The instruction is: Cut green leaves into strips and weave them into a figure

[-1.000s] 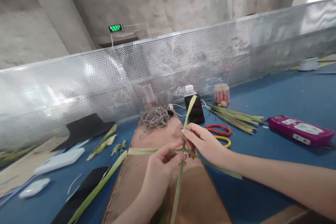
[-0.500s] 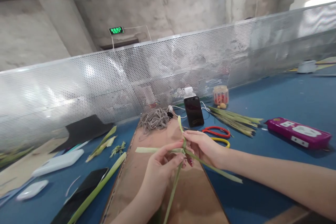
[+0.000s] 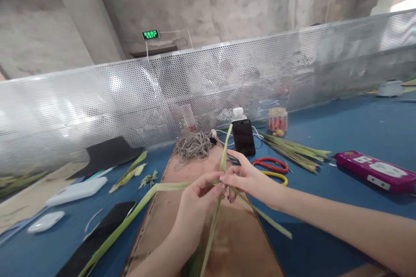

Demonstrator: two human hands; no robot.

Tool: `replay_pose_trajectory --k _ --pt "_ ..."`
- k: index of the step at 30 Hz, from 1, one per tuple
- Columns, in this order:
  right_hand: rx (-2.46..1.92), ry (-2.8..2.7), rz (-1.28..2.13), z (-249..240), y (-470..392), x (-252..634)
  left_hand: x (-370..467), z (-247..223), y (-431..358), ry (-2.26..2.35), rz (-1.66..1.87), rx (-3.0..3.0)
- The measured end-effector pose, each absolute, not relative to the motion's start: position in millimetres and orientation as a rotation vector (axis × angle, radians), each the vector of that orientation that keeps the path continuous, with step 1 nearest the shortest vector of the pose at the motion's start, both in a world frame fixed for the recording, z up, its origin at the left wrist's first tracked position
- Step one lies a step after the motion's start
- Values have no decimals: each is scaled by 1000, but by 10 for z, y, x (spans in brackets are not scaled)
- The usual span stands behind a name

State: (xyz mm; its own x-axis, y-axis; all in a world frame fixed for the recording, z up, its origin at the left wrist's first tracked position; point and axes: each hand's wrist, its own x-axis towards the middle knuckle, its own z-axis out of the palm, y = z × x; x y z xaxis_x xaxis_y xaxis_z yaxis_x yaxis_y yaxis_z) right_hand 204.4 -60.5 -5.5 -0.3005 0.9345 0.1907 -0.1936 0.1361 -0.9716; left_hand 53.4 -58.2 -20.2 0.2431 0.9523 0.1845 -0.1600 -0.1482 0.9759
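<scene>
Several green leaf strips (image 3: 225, 151) cross between my two hands above a brown cardboard piece (image 3: 224, 238). My left hand (image 3: 201, 197) pinches the crossing from the left, thumb and forefinger together. From the right, my right hand (image 3: 243, 177) grips the same crossing, its fingertips touching those of my left hand. One strip stands upright toward the phone, one points left, one hangs down toward me and one slants down to the right. The exact crossing is hidden by my fingertips.
Grey cord (image 3: 195, 145) lies at the cardboard's far end. Beyond are a propped phone (image 3: 243, 137) and a jar (image 3: 277, 120). Red-handled scissors (image 3: 271, 165), a leaf bundle (image 3: 292, 151) and a purple case (image 3: 375, 172) lie right; a black phone (image 3: 97, 238) and long leaf (image 3: 120, 229) lie left.
My right hand has shifted its grip, with its fingers now over the crossing. The upright strip shows longer and straighter. The view has shifted slightly, moving the scene a little right.
</scene>
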Motion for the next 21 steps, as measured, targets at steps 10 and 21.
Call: replay_pose_trajectory --k 10,21 --pt "-789 -1794 1071 -86 -447 2165 490 -150 -523 919 1234 1381" --pt "-1107 -1882 839 -141 -280 2237 530 -108 -512 985 1182 1536"
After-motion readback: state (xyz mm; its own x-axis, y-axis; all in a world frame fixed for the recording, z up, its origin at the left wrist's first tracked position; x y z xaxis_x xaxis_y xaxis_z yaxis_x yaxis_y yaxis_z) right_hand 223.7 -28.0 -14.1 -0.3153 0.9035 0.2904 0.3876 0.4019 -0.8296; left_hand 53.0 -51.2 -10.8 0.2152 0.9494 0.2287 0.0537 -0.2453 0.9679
